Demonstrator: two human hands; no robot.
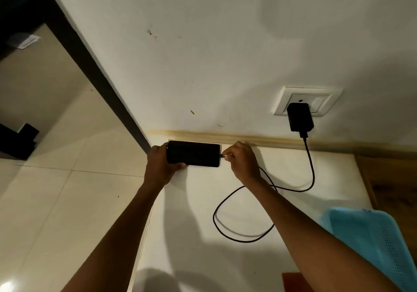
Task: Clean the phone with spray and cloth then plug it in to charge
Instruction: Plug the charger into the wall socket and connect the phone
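At the centre left of the frame the left hand (160,167) is wrapped round the left end of the phone (193,154), its fingers closed on that end, seemingly so that the phone is braced against the push of the plug. The phone is held flat and low over the white desk (194,201), close to the wall (203,43), just left of centre; whether it rests on the desk cannot be told. Its long axis runs left to right across the frame, with the charging end pointed right. At that end the right hand (242,163) is seen with its fingers pinched shut on the cable plug (223,156), which is lined up with the port; full seating cannot be told. From there the black cable (243,215) is looped over the desk and carried up to the black charger (300,117), seated in the wall socket (308,101) at the centre right. A blue cloth (374,242) is left aside at the lower right.
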